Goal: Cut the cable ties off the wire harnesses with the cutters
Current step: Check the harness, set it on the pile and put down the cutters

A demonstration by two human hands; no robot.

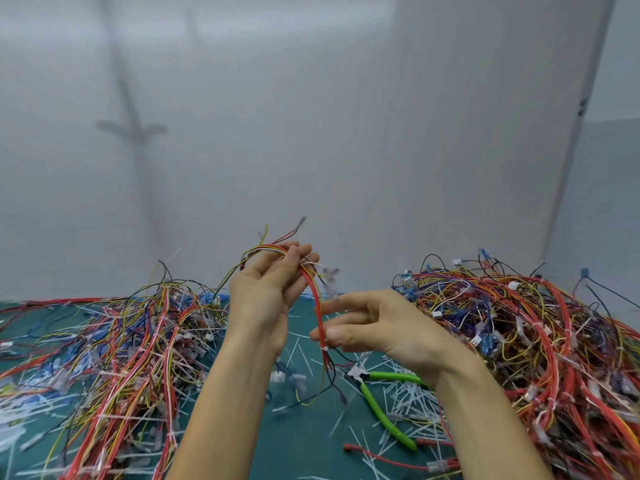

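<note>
Both hands are raised above the green counter (304, 445) with one wire harness (313, 289) between them. The left hand (266, 292), palm towards the camera, grips the top of the harness where its red, yellow and white wires arch over the curled fingers, and several loose ends stick up past the fingertips. From there the bundle hangs down to the right hand (367, 327), which pinches it lightly between thumb and nearly straight fingers. A white cable tie (325, 348) is still wrapped round the harness just below that pinch, and under the tie the wires fan out and dangle towards the counter. The cutters (377, 400), with bright green handles, lie on the counter below the right wrist, touched by neither hand, their jaws pointing up and to the left. Short white cut ties (415, 396) are scattered all around them. A tangled left pile (138, 341) of harnesses sits beside the left forearm, and a taller right pile (536, 341) rises beyond the right forearm. A single red wire (381, 457) lies near the front edge. A plain grey wall (311, 133) stands behind.
</note>
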